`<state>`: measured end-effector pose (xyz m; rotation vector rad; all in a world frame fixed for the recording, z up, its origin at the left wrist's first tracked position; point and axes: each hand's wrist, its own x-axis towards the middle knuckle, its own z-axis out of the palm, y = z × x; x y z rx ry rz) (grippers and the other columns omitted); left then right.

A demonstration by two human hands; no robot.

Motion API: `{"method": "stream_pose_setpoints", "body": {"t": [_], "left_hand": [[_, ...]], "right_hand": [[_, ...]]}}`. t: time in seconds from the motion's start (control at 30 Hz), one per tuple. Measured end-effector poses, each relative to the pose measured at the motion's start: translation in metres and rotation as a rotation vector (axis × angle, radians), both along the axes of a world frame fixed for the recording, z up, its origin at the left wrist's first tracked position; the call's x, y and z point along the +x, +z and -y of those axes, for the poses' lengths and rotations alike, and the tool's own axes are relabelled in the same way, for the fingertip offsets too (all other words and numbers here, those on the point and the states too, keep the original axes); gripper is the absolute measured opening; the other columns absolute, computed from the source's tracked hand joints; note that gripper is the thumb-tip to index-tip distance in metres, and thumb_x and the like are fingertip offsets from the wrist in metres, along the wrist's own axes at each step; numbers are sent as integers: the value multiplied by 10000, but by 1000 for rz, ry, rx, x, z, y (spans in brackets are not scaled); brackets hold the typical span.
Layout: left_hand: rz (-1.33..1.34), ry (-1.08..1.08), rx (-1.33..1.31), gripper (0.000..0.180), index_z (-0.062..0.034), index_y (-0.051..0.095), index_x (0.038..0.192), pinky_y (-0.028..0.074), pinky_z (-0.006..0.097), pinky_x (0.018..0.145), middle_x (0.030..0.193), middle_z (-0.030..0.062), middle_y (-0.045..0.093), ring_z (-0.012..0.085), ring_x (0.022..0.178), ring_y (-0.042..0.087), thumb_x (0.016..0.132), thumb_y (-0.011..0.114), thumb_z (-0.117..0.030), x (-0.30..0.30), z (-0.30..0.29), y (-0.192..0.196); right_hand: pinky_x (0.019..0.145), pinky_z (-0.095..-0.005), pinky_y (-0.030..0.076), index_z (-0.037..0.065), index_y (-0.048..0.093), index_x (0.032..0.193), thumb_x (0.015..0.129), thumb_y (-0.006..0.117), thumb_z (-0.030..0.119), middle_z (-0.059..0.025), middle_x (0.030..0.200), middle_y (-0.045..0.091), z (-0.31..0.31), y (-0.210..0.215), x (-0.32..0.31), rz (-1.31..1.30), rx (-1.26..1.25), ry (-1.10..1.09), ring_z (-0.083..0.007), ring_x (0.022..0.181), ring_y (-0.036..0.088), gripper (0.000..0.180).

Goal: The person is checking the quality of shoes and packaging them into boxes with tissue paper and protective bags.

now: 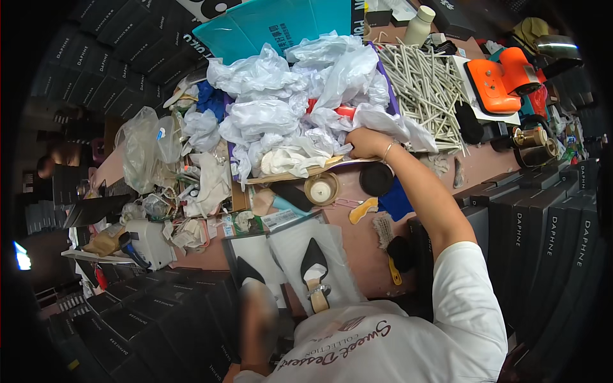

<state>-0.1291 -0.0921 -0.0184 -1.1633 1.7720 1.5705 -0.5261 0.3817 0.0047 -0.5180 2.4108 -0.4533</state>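
Observation:
My right hand [369, 144] reaches to the near right edge of a purple-rimmed box [387, 75] heaped with crumpled white paper [268, 118]. Its fingers are curled down among the paper, and what they grip is hidden. Close to my body, my left hand [258, 309] is smeared and its fingers cannot be read. It is nearest to a black pointed shoe [248, 270] on white paper. Beside that, a matching shoe [313, 258] with a sparkling strap at the back rests on a sheet of white tissue [341, 268].
Thin pale sticks [418, 89] fill a compartment right of the paper. Beyond stand a pale bottle [419, 25] and an orange device [495, 83]. A round tape roll [322, 189], a black disc [376, 179] and brushes [399, 255] lie nearer. Dark shoe boxes [543, 223] stack on both sides.

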Motion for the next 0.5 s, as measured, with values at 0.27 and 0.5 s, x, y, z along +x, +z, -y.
{"method": "stream_pose_setpoints", "body": {"t": [0.27, 0.5], "left_hand": [[-2, 246, 150, 342, 12, 592, 1019, 509, 333, 684, 855, 94, 611, 215, 754, 621, 831, 565, -273, -14, 11, 1], [-105, 335, 424, 365, 7, 545, 1137, 489, 360, 814, 987, 104, 616, 225, 894, 609, 899, 517, -269, -6, -5, 56]], "right_hand": [[843, -389, 483, -36, 624, 1073, 748, 673, 301, -239, 1003, 649, 9, 17, 4, 70, -7, -112, -370, 939, 623, 471], [750, -398, 486, -12, 652, 968, 755, 635, 326, -223, 956, 656, 0, 28, 2, 36, -14, -40, -355, 850, 634, 400]]}}
